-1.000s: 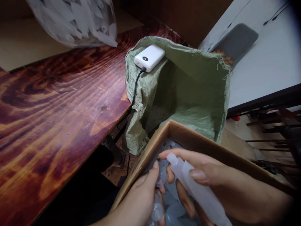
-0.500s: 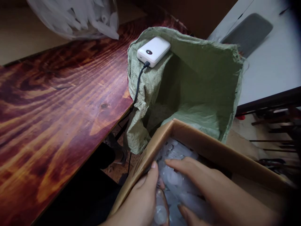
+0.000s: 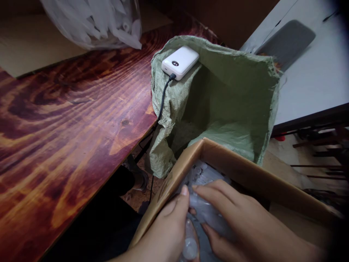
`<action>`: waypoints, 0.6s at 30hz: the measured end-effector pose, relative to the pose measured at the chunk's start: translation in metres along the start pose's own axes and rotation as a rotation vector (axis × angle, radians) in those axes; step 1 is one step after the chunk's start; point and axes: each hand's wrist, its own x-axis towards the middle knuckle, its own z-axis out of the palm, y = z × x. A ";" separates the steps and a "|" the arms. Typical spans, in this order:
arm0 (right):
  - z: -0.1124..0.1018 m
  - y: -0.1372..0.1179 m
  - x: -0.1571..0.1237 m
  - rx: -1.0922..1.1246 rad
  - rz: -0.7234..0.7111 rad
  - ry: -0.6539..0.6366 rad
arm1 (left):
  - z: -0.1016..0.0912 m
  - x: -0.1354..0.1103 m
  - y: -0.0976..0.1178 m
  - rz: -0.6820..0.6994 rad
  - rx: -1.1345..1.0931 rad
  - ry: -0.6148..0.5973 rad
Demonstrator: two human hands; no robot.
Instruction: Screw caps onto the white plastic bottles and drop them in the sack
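A cardboard box (image 3: 188, 156) at the lower middle holds many translucent, whitish plastic tube-like pieces (image 3: 201, 174). Inside its left side, my left hand (image 3: 169, 225) is curled around one or more of these pieces, with a round end (image 3: 190, 248) showing below its thumb. My right hand (image 3: 240, 214) reaches in from the right, its fingers and thumb bent around more of the translucent pieces. The two hands are close together, fingertips nearly meeting. Their undersides and the exact number of pieces held are hidden.
A green woven sack (image 3: 231, 94) gapes open behind the box. A white power bank (image 3: 181, 62) with a black cable (image 3: 163, 98) lies on its folded rim. Left is a wood-patterned table (image 3: 81, 134) bearing a clear bag (image 3: 95, 22) of similar pieces.
My right hand's fingers and thumb have shifted slightly over the pieces. My left thumb has moved a little right and up. The whole view has shifted slightly.
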 end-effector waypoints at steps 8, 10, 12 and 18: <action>-0.014 0.010 0.005 0.112 -0.150 -0.002 | -0.002 -0.001 -0.001 0.017 0.013 -0.058; -0.019 0.014 0.003 0.108 -0.185 -0.035 | 0.000 -0.001 0.001 0.028 -0.026 -0.065; -0.021 0.017 0.001 0.044 -0.248 -0.031 | 0.002 -0.002 0.002 0.014 -0.046 -0.048; -0.012 0.015 0.001 0.013 -0.279 0.114 | 0.000 -0.004 0.002 0.020 -0.048 -0.070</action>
